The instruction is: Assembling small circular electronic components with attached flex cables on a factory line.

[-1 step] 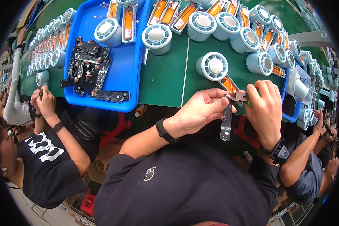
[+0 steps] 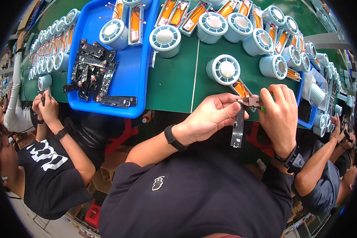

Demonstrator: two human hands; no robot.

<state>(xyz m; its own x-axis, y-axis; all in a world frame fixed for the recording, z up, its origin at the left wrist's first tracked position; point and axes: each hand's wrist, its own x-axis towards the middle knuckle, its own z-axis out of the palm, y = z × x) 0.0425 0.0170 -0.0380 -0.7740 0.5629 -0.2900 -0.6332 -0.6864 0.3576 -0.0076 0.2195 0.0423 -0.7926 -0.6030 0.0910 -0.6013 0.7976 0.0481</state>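
My left hand (image 2: 215, 117) pinches the upper end of a black circuit board strip (image 2: 237, 129), which hangs down past the table's front edge. In my right hand (image 2: 281, 117) is a pair of pliers (image 2: 253, 102) with a bit of green handle showing. The plier jaws meet the top of the strip, at the small connector and wires by my left fingertips; the exact grip there is too small to make out. Just beyond my hands, a light blue round housing (image 2: 225, 70) lies on the table, its battery tray with an orange battery (image 2: 240, 88) pointing toward me.
A blue tray (image 2: 123, 107) at the left holds a pile of black circuit strips (image 2: 93, 71). Several light blue housings (image 2: 212, 27) with orange batteries line the far side of the green table (image 2: 172, 85). Co-workers sit close on both sides, a hand (image 2: 49, 109) showing at left.
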